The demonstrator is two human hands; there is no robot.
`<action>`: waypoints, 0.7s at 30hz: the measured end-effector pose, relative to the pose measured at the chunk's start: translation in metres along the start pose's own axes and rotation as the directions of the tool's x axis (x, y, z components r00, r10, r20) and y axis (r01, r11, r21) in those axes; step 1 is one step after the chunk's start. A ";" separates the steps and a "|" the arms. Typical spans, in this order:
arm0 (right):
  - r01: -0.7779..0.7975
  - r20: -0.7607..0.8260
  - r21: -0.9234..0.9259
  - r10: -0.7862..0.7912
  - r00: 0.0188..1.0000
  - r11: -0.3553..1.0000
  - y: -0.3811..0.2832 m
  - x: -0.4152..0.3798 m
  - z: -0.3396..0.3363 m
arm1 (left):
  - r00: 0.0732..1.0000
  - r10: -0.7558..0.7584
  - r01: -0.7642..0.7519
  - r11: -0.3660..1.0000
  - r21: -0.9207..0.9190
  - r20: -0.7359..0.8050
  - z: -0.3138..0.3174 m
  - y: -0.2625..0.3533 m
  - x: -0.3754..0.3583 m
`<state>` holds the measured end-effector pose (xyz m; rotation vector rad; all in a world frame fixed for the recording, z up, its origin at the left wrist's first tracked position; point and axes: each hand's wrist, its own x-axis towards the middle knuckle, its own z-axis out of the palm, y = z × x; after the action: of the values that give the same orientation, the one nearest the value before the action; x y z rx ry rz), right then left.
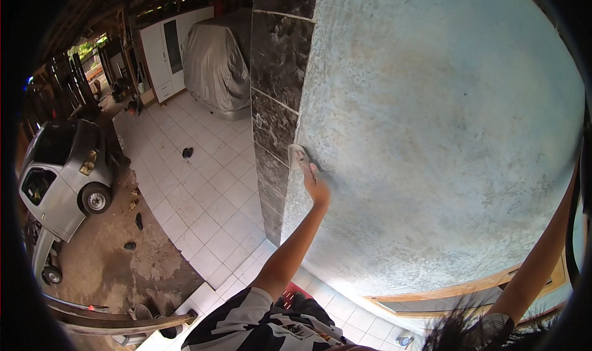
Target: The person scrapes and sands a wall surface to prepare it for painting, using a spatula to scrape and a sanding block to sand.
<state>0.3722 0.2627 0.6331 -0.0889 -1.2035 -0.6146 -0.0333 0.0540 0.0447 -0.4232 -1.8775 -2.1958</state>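
Pressed against the left part of a patchy blue-grey wall (431, 104) is my left hand (316, 183), its arm stretched out in front of me. The fingers close on a pale flat pad (298, 157), which lies by the edge where the wall meets a strip of dark marbled tiles (274, 120). Whether the pad is sandpaper or cloth I cannot tell. On the far right my right forearm (535, 268) reaches up along the wall, and its hand is lost past the dark rim of the view.
White floor tiles (209, 221) stretch left to a car (71, 172) on bare ground. A covered vehicle (216, 61) and a white cabinet (163, 55) stand behind. Below the wall runs a wood-framed panel (431, 303); a wooden rail (129, 327) lies lower left.
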 end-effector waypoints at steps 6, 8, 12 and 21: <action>-0.101 0.005 0.081 0.101 0.995 0.992 -0.012 -0.001 0.006 | 0.993 -0.052 0.059 0.996 0.066 -0.111 -0.002 0.000 0.007; -0.116 0.040 0.085 0.112 0.993 0.990 -0.012 -0.004 0.001 | 0.964 0.225 -0.250 0.947 0.203 0.139 -0.020 -0.005 -0.003; 0.008 0.008 0.083 -0.009 1.000 0.997 0.003 0.002 0.006 | 0.927 0.329 -0.366 0.900 0.237 0.182 -0.018 -0.013 -0.019; -0.016 -0.013 0.098 0.018 1.000 0.995 -0.019 -0.001 0.005 | 0.874 0.397 -0.479 0.802 0.356 0.282 -0.029 -0.036 -0.031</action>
<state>0.3584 0.2488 0.6297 -0.0126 -1.2164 -0.5400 -0.0192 0.0301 -0.0035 -0.9095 -2.0176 -1.4465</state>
